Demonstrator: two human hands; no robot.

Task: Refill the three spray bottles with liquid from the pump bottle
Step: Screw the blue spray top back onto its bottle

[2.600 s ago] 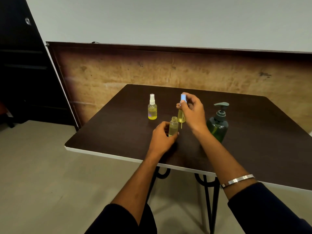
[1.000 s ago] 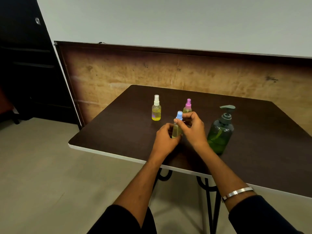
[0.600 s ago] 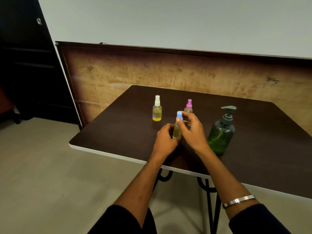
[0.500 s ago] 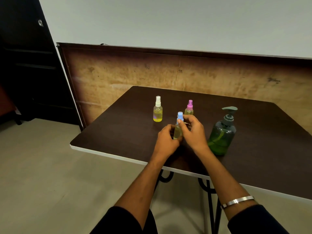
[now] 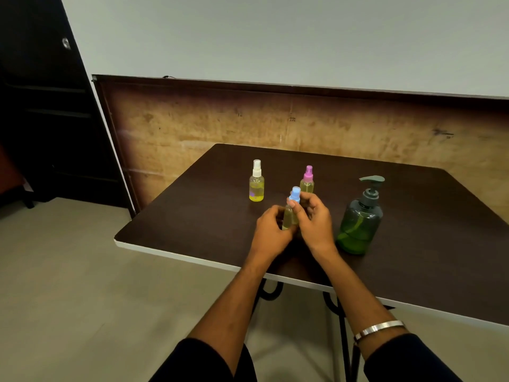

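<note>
Near the middle of the desk (image 5: 192,216), a little toward its near edge, stands the blue-capped spray bottle (image 5: 291,213) — small, clear, part-filled with pale yellow liquid. The left hand (image 5: 271,230) has its fingers curled round the lower body; the right hand (image 5: 314,216) pinches the blue cap (image 5: 295,194) between thumb and fingers, other fingers loosely bent. Judged: the cap is being screwed down. The bottle looks light and thin-walled — likely stiff plastic, easy to tip, possibly slick if liquid has run down the side. Best hold is low on the body with one hand, the collar below the nozzle with the other; squeezing the top itself could fire the spray. Farther off, the white-capped spray bottle (image 5: 256,181) to the left and the pink-capped spray bottle (image 5: 307,179) just beyond the right hand, both capped and upright. The green pump bottle (image 5: 359,219) sits to the right, apart from the hand, heavier-looking, about half full.
</note>
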